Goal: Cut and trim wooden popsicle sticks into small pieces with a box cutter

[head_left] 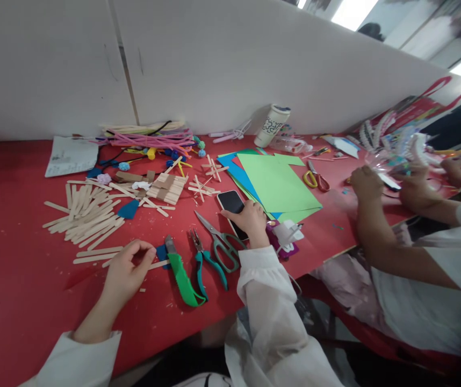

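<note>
My left hand (128, 271) rests on the red table (21, 279), fingers curled in a pinch round a wooden craft stick (158, 264) beside a small blue paper scrap. My right hand (249, 220) lies on a black smartphone (233, 207), fingers closed over its lower end. Between my hands lie a green utility knife (182, 277), teal-handled pliers (204, 266) and grey-green scissors (222, 244).
A heap of craft sticks (85, 215), a glued stick panel (168, 188), pipe cleaners (150, 141), coloured paper sheets (274, 183), a cup (271, 126) and orange scissors (315, 178) lie about. Another person's hands (391, 185) work at the right. A white wall stands behind.
</note>
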### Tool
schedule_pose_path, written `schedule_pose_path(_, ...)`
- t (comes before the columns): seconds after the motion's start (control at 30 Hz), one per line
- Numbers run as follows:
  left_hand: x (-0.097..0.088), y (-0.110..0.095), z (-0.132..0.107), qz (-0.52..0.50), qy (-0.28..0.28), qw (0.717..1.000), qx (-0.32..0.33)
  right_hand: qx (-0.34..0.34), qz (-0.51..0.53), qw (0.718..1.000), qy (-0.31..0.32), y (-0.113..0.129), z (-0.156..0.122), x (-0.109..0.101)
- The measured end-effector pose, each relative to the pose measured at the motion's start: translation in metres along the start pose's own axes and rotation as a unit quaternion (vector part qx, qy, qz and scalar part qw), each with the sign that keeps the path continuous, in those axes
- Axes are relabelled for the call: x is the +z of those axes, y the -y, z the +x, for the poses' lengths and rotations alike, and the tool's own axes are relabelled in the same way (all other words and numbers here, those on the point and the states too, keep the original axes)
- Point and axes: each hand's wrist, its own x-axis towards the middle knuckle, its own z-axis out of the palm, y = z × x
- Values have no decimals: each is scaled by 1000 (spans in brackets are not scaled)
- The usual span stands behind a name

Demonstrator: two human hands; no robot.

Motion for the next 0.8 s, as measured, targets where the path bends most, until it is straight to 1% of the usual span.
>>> schedule_pose_path(0.27,0,-3,1,2,0,1000,8,0,5,1000,5,0,1,-1)
schedule_pose_path(0.57,0,-5,0,6,0,1000,6,0,3,1000,4,-2,2,3)
schedule_pose_path(0.8,1,4,-2,33,10,999,11,-4,1,1000,4,-3,2,4)
